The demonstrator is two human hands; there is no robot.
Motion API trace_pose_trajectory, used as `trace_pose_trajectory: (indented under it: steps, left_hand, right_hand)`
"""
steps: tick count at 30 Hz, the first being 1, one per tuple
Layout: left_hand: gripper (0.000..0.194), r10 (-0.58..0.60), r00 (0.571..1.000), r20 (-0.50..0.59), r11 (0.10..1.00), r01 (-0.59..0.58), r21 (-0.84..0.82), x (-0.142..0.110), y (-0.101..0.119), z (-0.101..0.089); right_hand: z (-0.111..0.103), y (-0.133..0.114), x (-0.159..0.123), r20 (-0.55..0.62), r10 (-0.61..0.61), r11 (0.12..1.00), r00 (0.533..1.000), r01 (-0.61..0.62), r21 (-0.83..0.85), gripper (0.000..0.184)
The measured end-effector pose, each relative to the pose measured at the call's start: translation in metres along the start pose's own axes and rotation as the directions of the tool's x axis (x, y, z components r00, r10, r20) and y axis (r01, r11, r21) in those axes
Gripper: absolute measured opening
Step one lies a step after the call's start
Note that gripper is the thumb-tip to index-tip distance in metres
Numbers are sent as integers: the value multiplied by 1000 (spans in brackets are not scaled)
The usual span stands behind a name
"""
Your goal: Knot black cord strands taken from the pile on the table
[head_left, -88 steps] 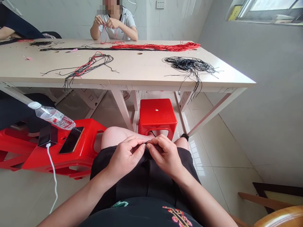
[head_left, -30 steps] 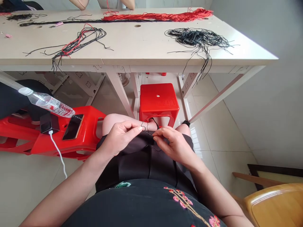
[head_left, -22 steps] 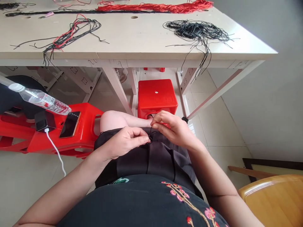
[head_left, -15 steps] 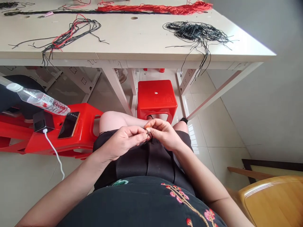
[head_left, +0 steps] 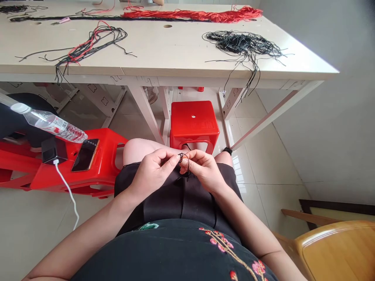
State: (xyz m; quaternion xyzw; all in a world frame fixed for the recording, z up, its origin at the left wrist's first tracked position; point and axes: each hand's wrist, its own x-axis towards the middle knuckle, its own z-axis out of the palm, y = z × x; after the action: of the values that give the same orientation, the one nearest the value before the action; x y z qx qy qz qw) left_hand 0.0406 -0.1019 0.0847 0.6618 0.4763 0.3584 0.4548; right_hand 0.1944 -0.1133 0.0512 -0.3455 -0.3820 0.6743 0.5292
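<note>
Over my lap, my left hand (head_left: 152,171) and my right hand (head_left: 202,169) meet fingertip to fingertip. Both pinch a thin black cord (head_left: 182,159), which forms a small loop between the thumbs and trails down onto my black skirt (head_left: 178,199). The fingers of each hand are curled and pressed together on the cord. The rest of the cord is hard to follow against the dark cloth.
A pale table (head_left: 164,50) ahead carries a black cord pile (head_left: 243,43), a red cord bundle (head_left: 190,15) and mixed red and black cords (head_left: 88,43). A red stool (head_left: 193,123) stands beneath. A red chair (head_left: 99,164) at left bears a water bottle (head_left: 49,123), phone (head_left: 85,155) and charger (head_left: 52,150). A wooden chair (head_left: 336,249) is at right.
My hands parted, the right one lifted and looped the cord, then both closed together again on a small loop. The view tilted down, so the person across the table left the frame.
</note>
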Motion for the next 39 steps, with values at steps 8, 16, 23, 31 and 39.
trace_pose_trajectory:
  steps: [8,16,23,31,39]
  left_hand:
    - [12,254,963,-90,942,-225,250,0,-5,3]
    - [19,-1,994,-106,993,-12,-117,0,-14,12]
    - [22,-117,966,-229,980,75,-185,4,-18,12]
    - [24,-331,935,-131,842,230,-488,3,-2,21]
    - [19,-319,939,-129,824,207,-527,0,-8,25]
  right_hand:
    - [4,0,-2,-36,7,1000,999,-8,-22,26]
    - [-2,8,2,-19,-34,991,999,32,-127,17]
    - [-4,-2,-4,-78,-699,488,711,394,-779,4]
    - [9,9,-3,88,-659,383,747,434,-816,7]
    - [7,11,-4,93,-710,299,698,419,-857,10]
